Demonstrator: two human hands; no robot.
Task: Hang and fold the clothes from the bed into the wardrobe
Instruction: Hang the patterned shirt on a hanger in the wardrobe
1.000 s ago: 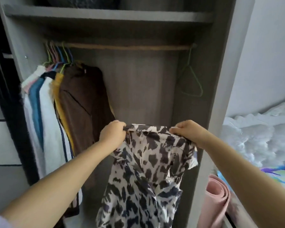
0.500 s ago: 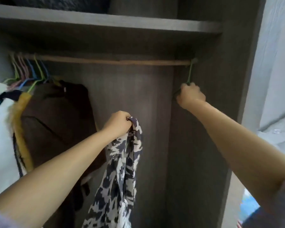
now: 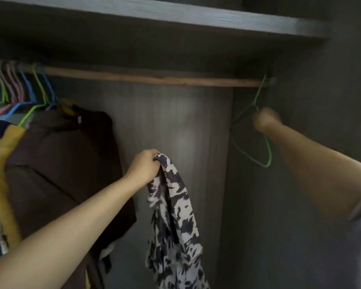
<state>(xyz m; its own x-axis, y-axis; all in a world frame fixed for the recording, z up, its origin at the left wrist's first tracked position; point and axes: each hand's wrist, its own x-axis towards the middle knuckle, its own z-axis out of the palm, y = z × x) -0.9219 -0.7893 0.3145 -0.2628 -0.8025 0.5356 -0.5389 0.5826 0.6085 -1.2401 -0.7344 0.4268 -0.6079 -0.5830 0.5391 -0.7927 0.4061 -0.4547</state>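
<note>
Both hands are busy: the left hand still grips the patterned garment below the rail — the blurred right hand now holds the green hanger at the rail's right end. Bare rail lies between it and the hung clothes at left.

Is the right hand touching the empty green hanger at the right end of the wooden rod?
Cannot tell. In the head view the right hand is motion-blurred and overlaps the green hanger just below its hook, so neither contact nor gap shows plainly.
</note>
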